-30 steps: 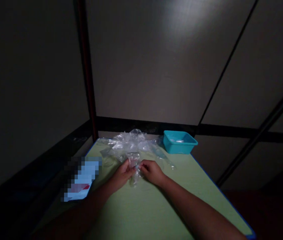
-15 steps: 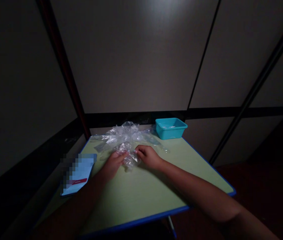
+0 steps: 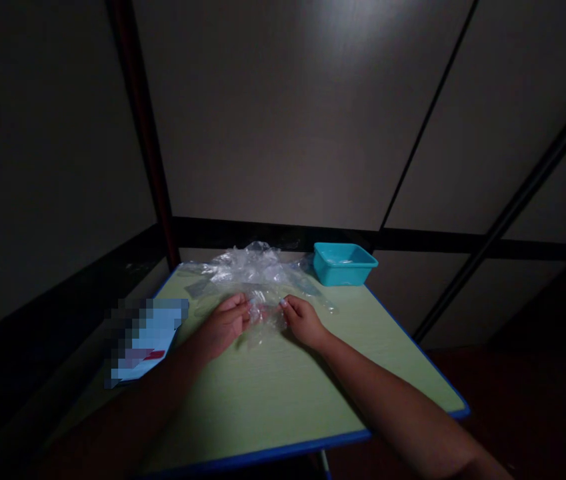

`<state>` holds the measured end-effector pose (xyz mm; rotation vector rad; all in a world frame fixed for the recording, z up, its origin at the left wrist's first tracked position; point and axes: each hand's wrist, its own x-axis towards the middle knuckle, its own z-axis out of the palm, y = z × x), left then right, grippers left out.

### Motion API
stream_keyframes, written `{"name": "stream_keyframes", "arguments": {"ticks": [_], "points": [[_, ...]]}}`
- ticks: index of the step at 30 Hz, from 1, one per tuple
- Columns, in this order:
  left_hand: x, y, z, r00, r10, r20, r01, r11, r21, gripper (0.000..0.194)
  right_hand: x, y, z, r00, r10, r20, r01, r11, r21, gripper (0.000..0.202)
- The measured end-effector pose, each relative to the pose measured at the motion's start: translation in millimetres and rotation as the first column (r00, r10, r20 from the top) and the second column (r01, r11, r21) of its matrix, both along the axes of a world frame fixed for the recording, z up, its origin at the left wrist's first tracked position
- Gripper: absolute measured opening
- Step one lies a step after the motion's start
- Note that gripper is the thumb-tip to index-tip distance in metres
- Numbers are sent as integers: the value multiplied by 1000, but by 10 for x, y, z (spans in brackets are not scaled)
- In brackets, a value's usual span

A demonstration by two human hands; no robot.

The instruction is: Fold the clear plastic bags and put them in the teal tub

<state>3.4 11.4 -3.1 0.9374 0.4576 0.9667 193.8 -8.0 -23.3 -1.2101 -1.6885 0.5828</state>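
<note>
A small clear plastic bag [image 3: 264, 313] is pinched between the left hand [image 3: 223, 325] and right hand [image 3: 304, 321], near the middle of the green table [image 3: 283, 393]. Crumpled plastic wrap [image 3: 250, 268] and a teal tub [image 3: 343, 263] are located at the far edge

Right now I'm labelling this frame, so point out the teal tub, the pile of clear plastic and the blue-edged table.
teal tub [image 3: 343, 265], head view, front wall.
pile of clear plastic [image 3: 255, 268], head view, crumpled middle.
table [image 3: 283, 387], head view, bare green top.

Left hand [image 3: 223, 323] and right hand [image 3: 303, 320] pinch plastic bag [image 3: 265, 313].
</note>
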Motion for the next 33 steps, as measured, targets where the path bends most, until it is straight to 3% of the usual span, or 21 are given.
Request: {"name": "stream_keyframes", "arguments": {"ticks": [5, 9, 14, 16, 19, 24, 25, 29, 33], "points": [[-27, 42, 16, 974, 188, -130, -194, 980, -35, 30, -93, -163, 47, 986, 55, -159, -63, 997, -45, 38], [-54, 70, -19, 956, 257, -143, -255, 966, 36, 36, -167, -278, 105, 922, 110, -372, -155, 983, -94, 32], [-52, 72, -40, 946, 273, -173, -271, 962, 33, 38, -181, -363, 164, 877, 265, -400, -328, 940, -95, 97], [-49, 83, -48, 946, 276, -170, -276, 961, 22, 35, -177, -362, 164, 892, 253, -374, -311, 945, -103, 107], [-51, 97, -49, 946, 288, -149, -291, 957, 2, 31, -162, -314, 132, 923, 161, -349, -194, 979, -61, 97], [-62, 86, -32, 952, 284, -109, -286, 958, 0, 27, -93, -178, 63, 970, -9, -244, 1, 999, -36, 25], [-61, 83, -34, 955, 279, -103, -280, 960, 1, 30, -77, -160, 61, 971, -34, -237, 26, 999, -35, 19], [-38, 96, -66, 926, 345, -155, -327, 936, 131, 41, -44, -168, 132, 969, -39, -245, 36, 999, -17, 32], [-41, 149, -92, 759, 600, -251, -469, 772, 430, 36, -86, -257, 264, 966, 42, -256, -31, 998, 48, 42]]}}
